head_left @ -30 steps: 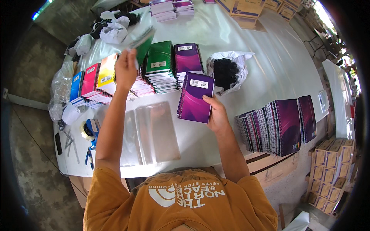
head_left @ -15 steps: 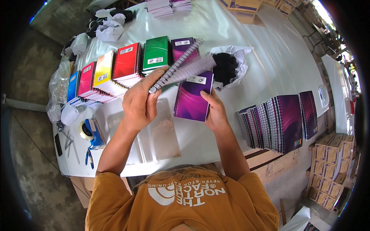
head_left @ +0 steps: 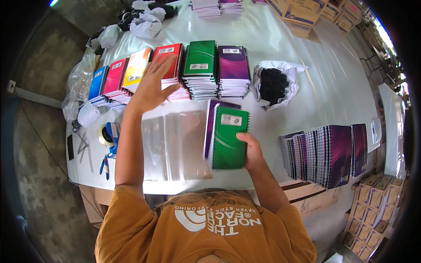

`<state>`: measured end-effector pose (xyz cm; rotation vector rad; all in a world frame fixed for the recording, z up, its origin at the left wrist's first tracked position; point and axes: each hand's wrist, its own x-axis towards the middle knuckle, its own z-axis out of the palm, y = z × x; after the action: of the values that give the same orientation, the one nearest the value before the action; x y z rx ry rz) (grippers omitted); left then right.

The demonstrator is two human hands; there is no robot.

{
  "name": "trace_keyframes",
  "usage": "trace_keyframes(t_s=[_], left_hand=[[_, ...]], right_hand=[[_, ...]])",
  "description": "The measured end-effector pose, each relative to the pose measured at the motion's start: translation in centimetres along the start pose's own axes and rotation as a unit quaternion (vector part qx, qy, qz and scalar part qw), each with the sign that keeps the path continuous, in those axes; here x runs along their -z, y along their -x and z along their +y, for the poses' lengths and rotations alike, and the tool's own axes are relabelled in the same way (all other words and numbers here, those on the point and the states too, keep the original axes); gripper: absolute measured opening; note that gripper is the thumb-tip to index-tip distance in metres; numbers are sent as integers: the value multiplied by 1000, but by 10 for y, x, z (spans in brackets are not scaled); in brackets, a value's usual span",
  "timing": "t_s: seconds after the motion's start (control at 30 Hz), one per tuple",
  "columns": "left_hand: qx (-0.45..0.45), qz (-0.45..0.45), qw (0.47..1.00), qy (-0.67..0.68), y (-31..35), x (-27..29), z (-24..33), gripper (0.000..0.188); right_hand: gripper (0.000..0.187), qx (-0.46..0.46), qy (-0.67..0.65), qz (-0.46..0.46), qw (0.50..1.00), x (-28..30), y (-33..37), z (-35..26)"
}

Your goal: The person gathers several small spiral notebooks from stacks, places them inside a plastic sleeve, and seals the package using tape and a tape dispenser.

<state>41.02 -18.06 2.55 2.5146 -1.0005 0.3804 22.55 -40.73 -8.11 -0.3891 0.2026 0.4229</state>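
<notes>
Gripping: right hand [head_left: 252,151] is clasping a green notebook [head_left: 229,138] stacked on a purple notebook [head_left: 209,125], above clear sleeves [head_left: 175,144].
Reaching: left hand [head_left: 151,83] is spreading wide open, empty, over the red notebook stack [head_left: 169,59].

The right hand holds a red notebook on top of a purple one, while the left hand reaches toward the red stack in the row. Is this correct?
Not quite. In the head view the notebook on top in the right hand is green, not red. The purple one does lie beneath it, and the left hand does reach toward the red stack in the row.
</notes>
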Motion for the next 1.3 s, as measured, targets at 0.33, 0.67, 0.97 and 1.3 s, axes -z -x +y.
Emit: trace_keyframes(t_s=[0.33,0.67,0.97,1.3], left_hand=[[89,89,989,-74,4,-17,-49,23],[-76,216,972,-51,44,0,44,26],[18,58,998,-22,46,-2,-7,58],[-9,124,987,-97,70,27,-4,34]], right_hand=[[40,120,36,75,989,-8,-45,8],[51,143,-15,43,989,-11,-50,9],[47,96,101,67,988,-11,-53,16],[59,82,64,2,995,-22,-75,33]])
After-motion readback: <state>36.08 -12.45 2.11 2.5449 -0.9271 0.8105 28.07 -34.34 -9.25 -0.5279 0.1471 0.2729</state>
